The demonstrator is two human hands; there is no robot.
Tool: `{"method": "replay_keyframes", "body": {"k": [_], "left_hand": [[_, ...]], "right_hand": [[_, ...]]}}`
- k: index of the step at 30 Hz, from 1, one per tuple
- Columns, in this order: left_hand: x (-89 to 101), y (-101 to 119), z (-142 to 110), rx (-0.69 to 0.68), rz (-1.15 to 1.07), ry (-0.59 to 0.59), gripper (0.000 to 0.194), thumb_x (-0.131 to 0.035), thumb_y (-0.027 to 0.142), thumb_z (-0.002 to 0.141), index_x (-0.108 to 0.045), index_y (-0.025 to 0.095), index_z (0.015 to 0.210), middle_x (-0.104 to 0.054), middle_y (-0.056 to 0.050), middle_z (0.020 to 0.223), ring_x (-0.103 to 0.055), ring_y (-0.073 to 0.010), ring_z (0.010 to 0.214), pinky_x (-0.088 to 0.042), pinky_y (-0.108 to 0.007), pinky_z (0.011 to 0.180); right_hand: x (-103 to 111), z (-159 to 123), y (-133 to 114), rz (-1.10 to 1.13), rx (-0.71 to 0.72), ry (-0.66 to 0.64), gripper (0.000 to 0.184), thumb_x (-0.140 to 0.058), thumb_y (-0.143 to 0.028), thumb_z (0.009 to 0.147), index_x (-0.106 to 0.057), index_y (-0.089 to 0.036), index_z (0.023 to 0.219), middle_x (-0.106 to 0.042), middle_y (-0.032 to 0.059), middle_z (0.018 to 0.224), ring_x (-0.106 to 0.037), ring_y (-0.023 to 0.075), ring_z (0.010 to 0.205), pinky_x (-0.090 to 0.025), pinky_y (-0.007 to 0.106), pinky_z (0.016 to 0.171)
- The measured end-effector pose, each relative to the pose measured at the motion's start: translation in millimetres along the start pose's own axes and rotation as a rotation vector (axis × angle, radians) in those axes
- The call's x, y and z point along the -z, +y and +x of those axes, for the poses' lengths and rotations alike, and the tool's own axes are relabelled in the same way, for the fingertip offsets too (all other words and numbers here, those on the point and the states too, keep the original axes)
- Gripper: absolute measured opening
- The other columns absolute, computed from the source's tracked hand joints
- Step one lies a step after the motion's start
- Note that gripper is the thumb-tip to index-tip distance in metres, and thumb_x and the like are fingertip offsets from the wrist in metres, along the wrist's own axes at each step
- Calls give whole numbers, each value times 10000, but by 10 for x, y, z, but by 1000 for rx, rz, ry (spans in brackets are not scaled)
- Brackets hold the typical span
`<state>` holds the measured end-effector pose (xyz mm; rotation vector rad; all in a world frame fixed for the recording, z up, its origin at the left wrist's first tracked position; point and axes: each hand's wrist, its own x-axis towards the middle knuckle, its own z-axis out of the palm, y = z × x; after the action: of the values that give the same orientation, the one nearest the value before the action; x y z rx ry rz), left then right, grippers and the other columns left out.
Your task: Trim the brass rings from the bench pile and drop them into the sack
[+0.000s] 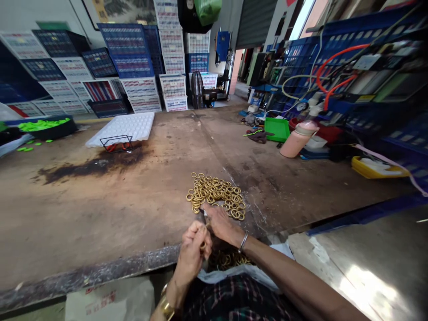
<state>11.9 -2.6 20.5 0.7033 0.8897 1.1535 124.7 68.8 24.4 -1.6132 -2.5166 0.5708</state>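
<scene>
My left hand (195,246) is closed in front of the table edge, with a gold-coloured ring (203,245) showing between its curled fingers. Right beside it, my right hand (221,224) reaches over the edge with its fingers bent together. A small dark-tipped piece (202,211) shows at its fingertips, too small to name. Just beyond the fingers lies a loose pile of gold-coloured rings (217,191) on the table. More rings (230,258) sit below my right wrist in a pale bag (217,275) on my lap.
The brown worktable (133,214) carries a white tray (129,127) and a black tub of bright green pieces (43,125) at the left. A pink bottle (298,139), a green bin (277,129) and a yellow tray (379,168) stand right. Stacked crates (140,91) line the back.
</scene>
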Motion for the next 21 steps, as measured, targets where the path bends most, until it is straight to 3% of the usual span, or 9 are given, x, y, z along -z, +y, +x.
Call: {"method": "replay_keyframes", "body": {"k": [5,9,12,21], "left_hand": [[165,57,96,38,-263,112,259,-615,369,720,-476,160,658,-575,1,649,-475,-70,489,-286,-148,357],[352,64,108,62,-371,185,222,-672,304,659,-531,176,774,-587,15,642,-495,-70,482,-278,-138,353],[429,64,115,106,-440,192,278,-698,268,621,-570,165,846,-584,12,634,-506,-69,482,-286,-138,358],[485,46,182,137,-514,297,184,-734,168,578,-563,116,623,-665,-62,727,-641,-144,629,-327,-141,377]], "right_hand": [[21,335,-91,-88,10,172,223,-410,-195,834,-477,-193,1047,-564,70,1012,-554,168,862,-350,247,665],[51,555,-187,-215,65,113,250,-424,-305,843,-487,-226,1071,-529,76,1058,-574,182,809,-383,271,639],[55,641,-259,-279,86,60,229,-398,-267,846,-539,-201,1013,-547,97,1024,-594,189,755,-395,280,611],[-66,667,-254,-319,67,64,266,-383,-174,828,-563,-182,1023,-531,105,1043,-591,185,769,-402,285,622]]}}
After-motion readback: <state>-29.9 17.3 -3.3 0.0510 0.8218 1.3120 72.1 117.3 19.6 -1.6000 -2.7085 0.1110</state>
